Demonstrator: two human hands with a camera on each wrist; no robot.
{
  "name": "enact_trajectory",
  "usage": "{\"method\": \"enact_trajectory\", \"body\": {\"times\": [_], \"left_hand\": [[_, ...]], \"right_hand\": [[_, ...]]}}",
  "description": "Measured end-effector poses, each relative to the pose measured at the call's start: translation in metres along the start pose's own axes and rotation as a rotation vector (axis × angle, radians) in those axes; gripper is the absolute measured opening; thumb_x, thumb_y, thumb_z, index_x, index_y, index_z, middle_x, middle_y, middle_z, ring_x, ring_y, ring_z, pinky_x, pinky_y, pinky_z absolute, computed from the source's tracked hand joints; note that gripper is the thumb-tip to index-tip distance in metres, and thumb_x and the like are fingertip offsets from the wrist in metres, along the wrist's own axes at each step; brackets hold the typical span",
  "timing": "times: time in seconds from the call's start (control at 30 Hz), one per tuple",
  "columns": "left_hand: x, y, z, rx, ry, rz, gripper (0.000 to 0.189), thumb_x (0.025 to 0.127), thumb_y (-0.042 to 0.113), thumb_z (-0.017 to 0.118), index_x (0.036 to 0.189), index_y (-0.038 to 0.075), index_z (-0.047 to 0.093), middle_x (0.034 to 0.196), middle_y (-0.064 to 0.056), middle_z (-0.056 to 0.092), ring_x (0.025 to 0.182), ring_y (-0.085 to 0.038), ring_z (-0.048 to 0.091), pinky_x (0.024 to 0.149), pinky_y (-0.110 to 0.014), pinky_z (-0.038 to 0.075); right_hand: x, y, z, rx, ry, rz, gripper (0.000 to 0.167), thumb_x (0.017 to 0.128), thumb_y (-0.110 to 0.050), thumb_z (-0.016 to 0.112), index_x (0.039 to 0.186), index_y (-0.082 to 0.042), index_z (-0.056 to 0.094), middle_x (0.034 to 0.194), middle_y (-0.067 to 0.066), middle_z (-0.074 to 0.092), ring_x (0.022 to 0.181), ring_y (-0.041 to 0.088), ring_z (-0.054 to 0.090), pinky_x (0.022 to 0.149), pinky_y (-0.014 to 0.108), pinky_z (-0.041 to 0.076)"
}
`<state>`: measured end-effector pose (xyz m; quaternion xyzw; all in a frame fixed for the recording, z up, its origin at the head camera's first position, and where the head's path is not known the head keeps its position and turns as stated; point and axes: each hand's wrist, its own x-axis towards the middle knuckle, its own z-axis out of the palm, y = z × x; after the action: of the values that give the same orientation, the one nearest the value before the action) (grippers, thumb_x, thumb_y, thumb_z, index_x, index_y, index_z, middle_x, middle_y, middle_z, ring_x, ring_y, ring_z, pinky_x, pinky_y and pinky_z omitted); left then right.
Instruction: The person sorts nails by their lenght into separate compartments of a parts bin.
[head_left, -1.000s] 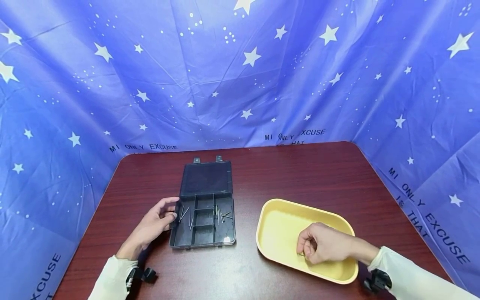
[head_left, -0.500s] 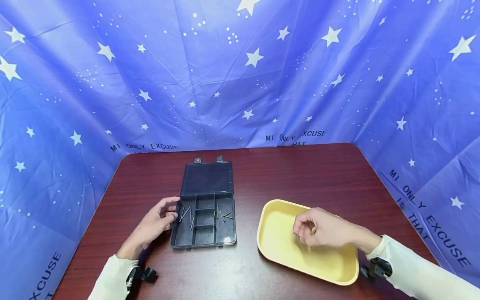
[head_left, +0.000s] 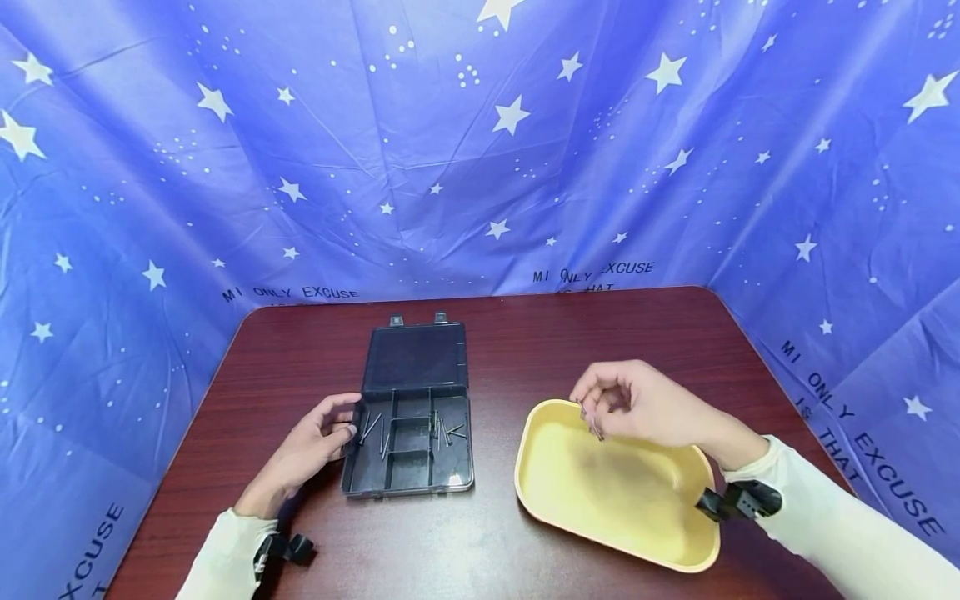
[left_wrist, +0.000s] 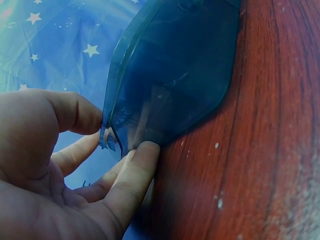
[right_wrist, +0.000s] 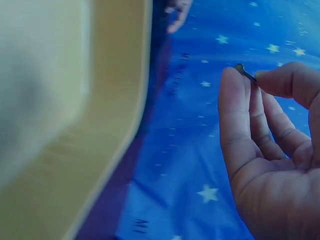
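A dark, see-through compartment box (head_left: 409,475) lies on the table with its lid (head_left: 417,358) folded back. Thin metal screws (head_left: 371,428) lie in its left compartment, and several more screws (head_left: 447,432) are in the right one. My left hand (head_left: 303,450) holds the box's left side, thumb and fingertips at its edge in the left wrist view. Above the far side of a yellow tray (head_left: 528,500), my right hand (head_left: 648,408) pinches a small screw (right_wrist: 246,73) between thumb and fingertip. In the right wrist view its round head shows; the tip is partly hidden.
The reddish-brown table (head_left: 300,350) has a blue star-printed curtain (head_left: 420,150) behind it and along both sides. Black wrist cameras (head_left: 742,500) sit at both cuffs. The tray's raised rim is below my right hand.
My right hand has risen out of the yellow tray, moving up and slightly left with the screw pinched in it. The left hand and the box stay put.
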<state>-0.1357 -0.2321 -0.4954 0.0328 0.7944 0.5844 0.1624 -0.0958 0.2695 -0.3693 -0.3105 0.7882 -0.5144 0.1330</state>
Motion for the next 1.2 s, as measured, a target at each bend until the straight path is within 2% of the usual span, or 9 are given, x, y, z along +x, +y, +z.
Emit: {"method": "enact_trajectory", "body": {"times": [0.23,0.5,0.87,1.2], "left_hand": [[0.001,0.001,0.0,-0.005,-0.005,-0.002,0.055,0.103,0.003,0.059,0.156,0.011,0.044,0.142,-0.026,0.05,0.097,-0.011,0.06,0.068,-0.026,0.054],[0.001,0.0,0.0,0.004,0.002,-0.007,0.055,0.104,0.004,0.06,0.155,0.012,0.045,0.142,-0.026,0.05,0.098,-0.012,0.06,0.068,-0.025,0.053],[0.0,0.0,0.001,-0.001,0.003,-0.007,0.055,0.104,0.005,0.061,0.156,0.012,0.044,0.143,-0.025,0.049,0.1,-0.012,0.059,0.069,-0.026,0.054],[0.0,0.0,0.0,0.001,0.003,0.001,0.054,0.103,0.005,0.061,0.155,0.012,0.045,0.141,-0.025,0.05,0.099,-0.012,0.06,0.069,-0.026,0.054]], "right_hand": [[0.022,-0.021,-0.003,0.102,0.171,-0.049,0.023,0.093,0.013,0.068,0.114,0.004,0.065,0.087,0.02,0.071,0.072,0.02,0.073,0.064,0.039,0.064],[0.048,-0.045,-0.008,0.213,0.306,-0.16,0.029,0.094,0.014,0.068,0.116,-0.004,0.069,0.091,0.01,0.074,0.078,0.023,0.076,0.069,0.044,0.065],[0.069,-0.064,-0.006,0.345,0.368,-0.248,0.03,0.092,0.017,0.067,0.112,-0.004,0.07,0.09,0.009,0.073,0.078,0.024,0.077,0.071,0.043,0.065],[0.074,-0.064,-0.003,0.411,0.345,-0.262,0.031,0.091,0.019,0.067,0.112,-0.004,0.07,0.09,0.011,0.073,0.079,0.022,0.077,0.07,0.04,0.065]]}}
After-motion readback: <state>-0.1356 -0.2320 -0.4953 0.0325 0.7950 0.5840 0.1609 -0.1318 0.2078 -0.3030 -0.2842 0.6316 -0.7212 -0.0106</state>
